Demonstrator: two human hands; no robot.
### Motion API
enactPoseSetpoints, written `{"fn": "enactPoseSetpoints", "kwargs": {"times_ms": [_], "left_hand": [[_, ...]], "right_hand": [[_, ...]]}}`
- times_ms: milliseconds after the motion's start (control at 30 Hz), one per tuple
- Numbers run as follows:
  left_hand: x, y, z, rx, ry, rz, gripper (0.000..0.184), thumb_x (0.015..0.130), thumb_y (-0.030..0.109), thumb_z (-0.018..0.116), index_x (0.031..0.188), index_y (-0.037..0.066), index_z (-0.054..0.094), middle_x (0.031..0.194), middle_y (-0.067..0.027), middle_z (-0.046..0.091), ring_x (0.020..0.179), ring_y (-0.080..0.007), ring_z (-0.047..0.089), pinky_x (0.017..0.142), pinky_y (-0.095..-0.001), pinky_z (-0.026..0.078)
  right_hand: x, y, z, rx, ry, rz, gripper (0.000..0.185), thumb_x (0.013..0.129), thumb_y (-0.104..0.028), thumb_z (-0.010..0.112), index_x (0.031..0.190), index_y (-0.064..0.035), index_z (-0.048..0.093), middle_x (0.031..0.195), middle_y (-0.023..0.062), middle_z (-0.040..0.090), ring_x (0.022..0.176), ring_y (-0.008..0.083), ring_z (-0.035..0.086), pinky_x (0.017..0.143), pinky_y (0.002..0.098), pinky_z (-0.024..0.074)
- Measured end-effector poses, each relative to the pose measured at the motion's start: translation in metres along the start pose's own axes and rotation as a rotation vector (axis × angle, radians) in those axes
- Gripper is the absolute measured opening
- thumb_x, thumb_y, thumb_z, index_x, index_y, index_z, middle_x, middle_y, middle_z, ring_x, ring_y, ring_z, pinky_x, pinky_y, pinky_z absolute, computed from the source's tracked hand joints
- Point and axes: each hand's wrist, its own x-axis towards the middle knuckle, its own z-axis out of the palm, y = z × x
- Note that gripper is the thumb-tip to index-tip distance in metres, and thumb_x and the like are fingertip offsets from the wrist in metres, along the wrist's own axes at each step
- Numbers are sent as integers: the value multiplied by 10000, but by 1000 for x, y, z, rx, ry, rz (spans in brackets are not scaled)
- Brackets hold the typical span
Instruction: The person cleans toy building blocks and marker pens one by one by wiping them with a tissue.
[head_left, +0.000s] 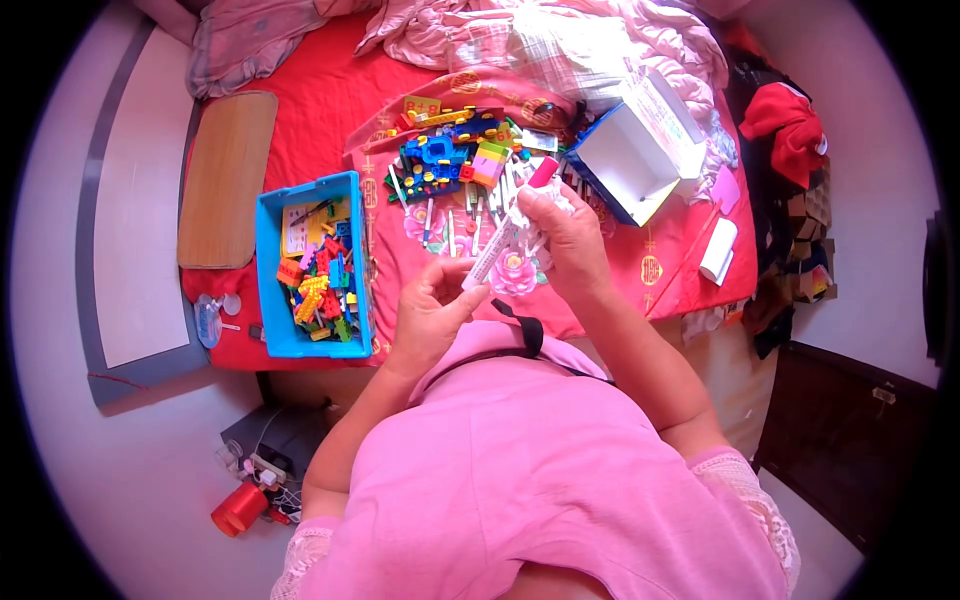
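Observation:
A white marker (486, 262) with small print along its barrel slants between my two hands. My left hand (432, 308) pinches its lower end between thumb and fingers. Closed around the upper part, my right hand (566, 232) has its thumb near a red cap (543, 172); whether cap and barrel are one piece is hard to tell. Some white pieces by the right fingers are partly hidden. Just beyond the hands lies a pile of white pens (478, 215) and colourful building blocks (440, 150) on a flowered red cloth (513, 274).
To the left stands a blue bin (265, 270) holding several toy blocks and a yellow card. A wooden board (228, 180) lies beyond it. At the right are an open white-and-blue box (625, 160), a white roll-like object (718, 250) and a pink piece (726, 190). Crumpled bedding (560, 45) lies behind.

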Motion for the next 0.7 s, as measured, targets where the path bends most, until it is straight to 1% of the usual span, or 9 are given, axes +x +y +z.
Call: {"fn": "enactPoseSetpoints", "kwargs": {"times_ms": [67, 200, 300, 400, 533, 567, 667, 700], "left_hand": [[0, 1, -2, -150, -50, -69, 217, 797, 60, 585, 999, 3, 527, 769, -34, 570, 617, -73, 534, 500, -195, 437], [0, 9, -7, -501, -139, -261, 212, 850, 108, 515, 1022, -14, 498, 736, -77, 565, 560, -132, 561, 451, -217, 448], [-1, 9, -9, -596, -195, -339, 287, 874, 212, 471, 1023, -32, 502, 697, -94, 552, 497, -129, 534, 389, -199, 412], [-2, 7, -11, -651, -244, -364, 308, 875, 224, 469, 1030, -41, 498, 692, -95, 550, 488, -128, 530, 379, -193, 405], [-3, 11, -8, -643, -239, -411, 318, 879, 230, 461, 1031, -47, 496, 688, -96, 551, 483, -129, 529, 375, -189, 404], [-3, 12, -8, -642, -243, -416, 318, 880, 230, 458, 1031, -47, 497, 688, -96, 552, 483, -129, 530, 377, -189, 406], [-4, 11, -7, -653, -255, -418, 310, 882, 225, 454, 1032, -43, 497, 694, -100, 556, 486, -132, 533, 383, -196, 414], [-4, 11, -7, -658, -259, -415, 306, 883, 222, 453, 1032, -42, 498, 697, -101, 558, 487, -133, 535, 385, -199, 417]], "right_hand": [[1, -1, -2, 29, -10, 8, 223, 789, -144, 582, 970, -23, 532, 787, 25, 574, 647, 81, 552, 565, 204, 445], [6, 0, -10, 69, -50, 58, 199, 813, -168, 556, 956, -35, 514, 781, 28, 577, 635, 92, 557, 546, 202, 454], [3, -3, -9, 94, -88, 103, 187, 823, -187, 544, 939, -43, 511, 778, 33, 579, 632, 101, 561, 538, 216, 460], [3, -2, -9, 115, -107, 114, 204, 837, -226, 522, 937, -49, 512, 779, 38, 581, 628, 110, 564, 531, 232, 461], [5, -4, -8, 176, -108, 108, 254, 854, -295, 483, 945, -60, 509, 778, 45, 585, 624, 128, 571, 533, 263, 468], [6, -5, -10, 166, -103, 115, 292, 868, -340, 449, 956, -68, 508, 777, 47, 586, 647, 137, 577, 550, 276, 473], [2, -15, -7, 224, -122, 106, 314, 878, -365, 424, 957, -73, 509, 793, 52, 590, 691, 139, 581, 582, 282, 476], [3, -14, -6, 229, -120, 82, 357, 885, -398, 393, 962, -69, 506, 815, 64, 593, 703, 139, 584, 587, 271, 478]]}}
